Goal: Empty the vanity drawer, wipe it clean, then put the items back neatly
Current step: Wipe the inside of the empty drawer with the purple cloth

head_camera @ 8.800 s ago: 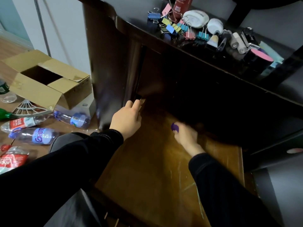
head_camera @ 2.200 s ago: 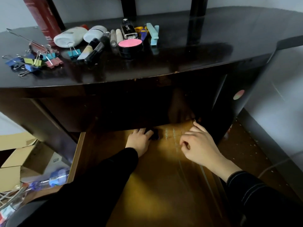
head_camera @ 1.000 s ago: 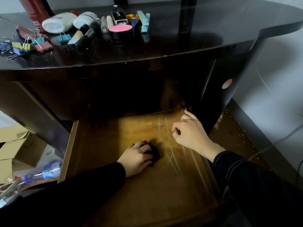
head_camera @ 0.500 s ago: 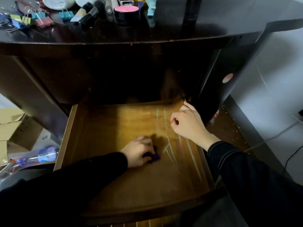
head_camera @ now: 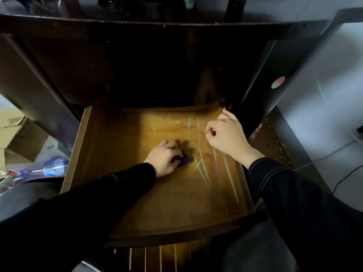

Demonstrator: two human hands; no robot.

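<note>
Left edge: open cardboard box (head_camera: 21, 138), plastic bottle (head_camera: 53, 166) below. Upper right: round pink sticker (head_camera: 278, 82). Right edge: black cable (head_camera: 345, 177).

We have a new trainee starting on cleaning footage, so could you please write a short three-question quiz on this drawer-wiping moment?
1. True or false: the left hand presses a purple cloth on the floor of the drawer.
2. The right hand is at: A the drawer's right wall; B the cloth; C the left hand.
3. Fill in: the pale streaks lie to the ____ of the cloth.
Key: 1 true; 2 A; 3 right.
</note>
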